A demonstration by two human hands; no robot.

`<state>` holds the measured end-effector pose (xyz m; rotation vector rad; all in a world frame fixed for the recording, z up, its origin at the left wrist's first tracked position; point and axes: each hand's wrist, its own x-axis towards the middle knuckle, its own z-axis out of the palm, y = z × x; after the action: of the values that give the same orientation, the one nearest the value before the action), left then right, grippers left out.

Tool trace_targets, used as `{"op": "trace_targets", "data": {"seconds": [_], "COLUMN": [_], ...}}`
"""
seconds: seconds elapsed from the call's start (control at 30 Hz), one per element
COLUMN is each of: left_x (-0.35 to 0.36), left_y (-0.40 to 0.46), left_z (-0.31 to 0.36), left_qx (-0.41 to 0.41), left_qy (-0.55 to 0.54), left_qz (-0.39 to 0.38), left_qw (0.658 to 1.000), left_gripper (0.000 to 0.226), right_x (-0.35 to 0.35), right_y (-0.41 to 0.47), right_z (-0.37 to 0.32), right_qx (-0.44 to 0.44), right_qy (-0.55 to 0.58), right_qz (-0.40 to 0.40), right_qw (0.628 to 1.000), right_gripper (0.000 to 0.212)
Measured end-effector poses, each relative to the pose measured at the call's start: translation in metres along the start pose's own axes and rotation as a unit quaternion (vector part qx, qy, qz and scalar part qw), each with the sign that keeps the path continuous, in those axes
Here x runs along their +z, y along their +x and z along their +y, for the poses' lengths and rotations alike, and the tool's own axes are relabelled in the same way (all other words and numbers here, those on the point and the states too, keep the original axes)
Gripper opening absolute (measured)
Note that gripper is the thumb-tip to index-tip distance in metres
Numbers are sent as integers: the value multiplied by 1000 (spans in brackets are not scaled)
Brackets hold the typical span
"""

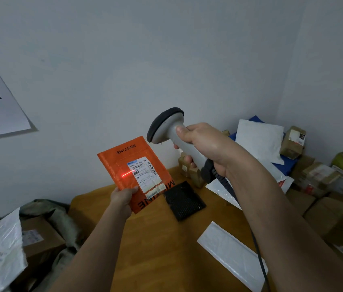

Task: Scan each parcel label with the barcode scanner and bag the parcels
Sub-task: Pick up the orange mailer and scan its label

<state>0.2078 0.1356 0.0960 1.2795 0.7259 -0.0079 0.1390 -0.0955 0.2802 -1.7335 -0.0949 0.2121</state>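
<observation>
Scanner point(167, 126) beam on parcel label point(145, 174)

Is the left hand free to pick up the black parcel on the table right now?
Probably not yet. The left hand grips the orange parcel held up for the scanner. The black parcel lies uncovered on the table just beside it, so the path looks free once the orange one goes.
</observation>
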Motion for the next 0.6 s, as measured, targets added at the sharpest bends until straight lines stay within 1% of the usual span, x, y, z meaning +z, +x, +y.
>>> {"op": "trace_targets", "data": {"seconds": [0.13,0.37,0.5,0.6], "left_x": [1,6,9,11], "left_y": [-1,2,3,4], "left_z": [0,-2,-4,-5], "left_qx": [0,-3,-6,-6], "left_qy": [9,15,14,16], "left_qz": [2,-1,-6,-9], "left_qw": [1000,1000,1000,1000], "left_gripper": [42,43,38,38], "right_x": [-2,-7,-11,-14], "right_y": [-2,-6,-8,-9], "right_z": [-2,-2,-3,-3], "right_qx": [1,-5,-9,-10], "right_qy": [3,14,16,17], "right_qz": [5,17,23,23], "right_qw": [1000,1000,1000,1000], "right_gripper": [39,38,38,36]}}
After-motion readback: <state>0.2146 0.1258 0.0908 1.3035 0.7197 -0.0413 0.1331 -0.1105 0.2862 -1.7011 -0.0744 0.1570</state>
